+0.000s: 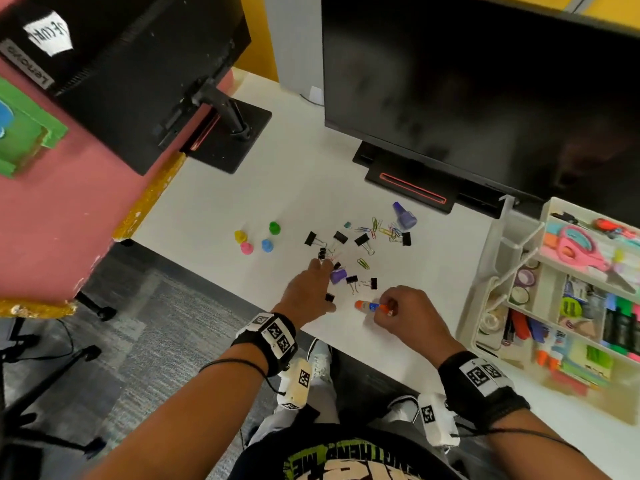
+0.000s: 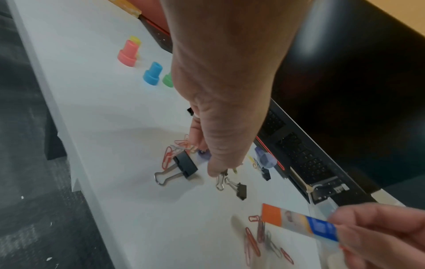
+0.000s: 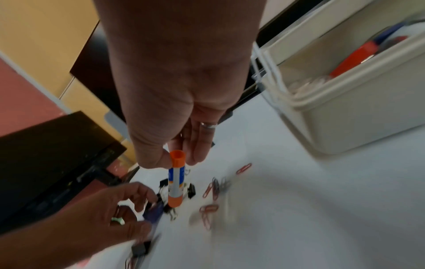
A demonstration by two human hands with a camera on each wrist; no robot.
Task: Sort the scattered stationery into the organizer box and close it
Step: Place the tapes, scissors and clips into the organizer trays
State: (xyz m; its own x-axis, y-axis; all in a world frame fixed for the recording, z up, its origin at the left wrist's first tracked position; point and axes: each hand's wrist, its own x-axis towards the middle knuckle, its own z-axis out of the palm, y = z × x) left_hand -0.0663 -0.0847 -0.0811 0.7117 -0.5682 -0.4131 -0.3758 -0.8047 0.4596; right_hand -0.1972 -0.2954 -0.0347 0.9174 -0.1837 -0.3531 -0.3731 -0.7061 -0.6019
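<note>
While your right hand (image 1: 405, 313) pinches the glue stick (image 1: 372, 306), left hand (image 1: 308, 292) fingers a binder clip (image 2: 185, 164), grip unclear; carry the stick to the organizer box (image 1: 491, 299).

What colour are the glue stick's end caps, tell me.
Orange at both ends of the glue stick, clearest in the right wrist view.

Left hand (image 1: 306, 292) reaching forward, fingers (image 2: 214, 163) pointing down, loosely extended. Right hand (image 1: 405, 311) beside it, thumb and fingers (image 3: 197, 145) pinching glue stick (image 3: 176, 179).
</note>
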